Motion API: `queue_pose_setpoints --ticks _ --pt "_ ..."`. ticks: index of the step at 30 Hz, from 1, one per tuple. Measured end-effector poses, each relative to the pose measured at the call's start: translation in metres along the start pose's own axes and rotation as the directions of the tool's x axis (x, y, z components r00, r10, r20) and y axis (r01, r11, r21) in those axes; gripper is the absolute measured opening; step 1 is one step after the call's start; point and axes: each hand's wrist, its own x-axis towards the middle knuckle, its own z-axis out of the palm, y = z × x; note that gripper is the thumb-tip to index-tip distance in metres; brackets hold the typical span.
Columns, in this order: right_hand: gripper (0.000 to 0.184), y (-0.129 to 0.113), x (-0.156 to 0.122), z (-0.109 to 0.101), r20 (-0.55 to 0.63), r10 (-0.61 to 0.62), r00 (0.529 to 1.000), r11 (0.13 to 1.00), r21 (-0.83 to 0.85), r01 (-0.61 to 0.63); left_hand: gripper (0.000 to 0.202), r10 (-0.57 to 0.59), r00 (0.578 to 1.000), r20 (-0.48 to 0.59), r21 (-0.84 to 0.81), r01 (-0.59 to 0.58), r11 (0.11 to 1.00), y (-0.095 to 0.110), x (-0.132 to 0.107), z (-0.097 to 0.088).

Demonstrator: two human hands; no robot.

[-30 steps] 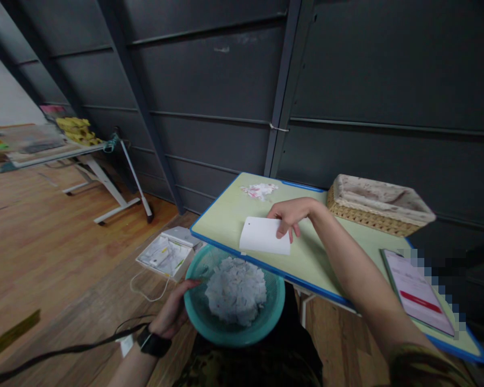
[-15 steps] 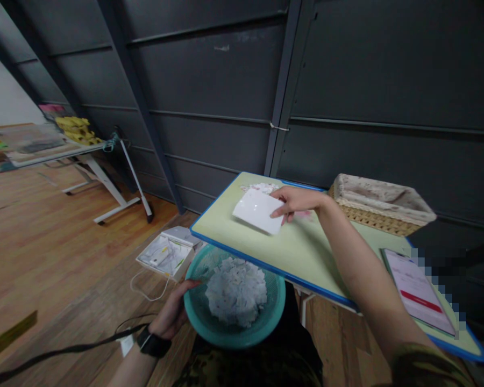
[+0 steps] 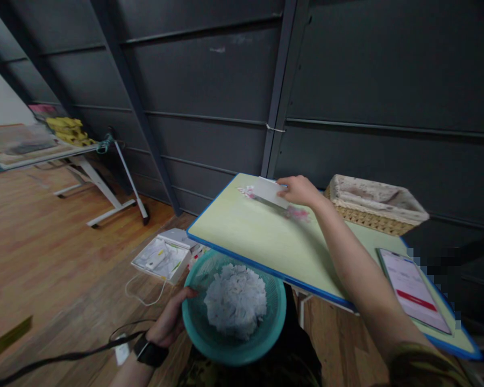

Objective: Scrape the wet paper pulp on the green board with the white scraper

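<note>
My right hand (image 3: 300, 190) reaches to the far side of the green table (image 3: 262, 236) and grips a white flat card (image 3: 269, 192), tilted with its edge down on the tabletop. Small pink and white paper scraps (image 3: 296, 214) lie around the card's edge. My left hand (image 3: 170, 322) holds the rim of a teal mesh basket (image 3: 268, 328) below the table's near edge. The basket is heaped with white paper scraps (image 3: 234, 300).
A wicker basket (image 3: 375, 204) stands at the table's back right, a tablet (image 3: 413, 290) with a lit screen lies at the right. An open white box (image 3: 161, 257) and cable lie on the wooden floor. Another table (image 3: 44, 153) stands far left by the dark wall.
My right hand has carried the white card from the table's near edge to the far side, onto the pink scraps. The teal basket stays in my left hand below the edge.
</note>
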Motion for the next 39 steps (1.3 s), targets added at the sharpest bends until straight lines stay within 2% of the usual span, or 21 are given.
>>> queue_pose_setpoints --ticks 6,12,26,33,39 --pt "0.049 -0.006 0.003 0.011 0.075 0.017 0.997 0.993 -0.118 -0.008 0.032 -0.006 0.999 0.051 -0.001 0.006 1.000 -0.005 0.006 -0.007" --pt "0.050 -0.021 0.001 0.022 0.053 0.003 0.999 0.975 -0.223 0.009 0.030 0.006 0.999 0.043 0.018 -0.007 1.000 -0.007 0.007 -0.009" --pt "0.049 -0.030 0.001 0.028 0.056 -0.024 0.998 0.979 -0.201 0.035 0.061 -0.004 0.997 0.080 -0.004 0.004 1.000 -0.009 0.007 -0.011" --pt "0.049 -0.034 0.001 0.031 0.049 -0.035 0.998 0.986 -0.158 0.042 0.051 -0.029 0.999 0.040 -0.012 0.030 0.999 -0.004 0.004 -0.005" --pt "0.048 -0.041 -0.001 0.031 0.051 -0.048 0.998 0.973 -0.223 0.058 0.043 -0.026 0.999 0.042 -0.028 0.027 0.999 -0.005 0.002 -0.003"
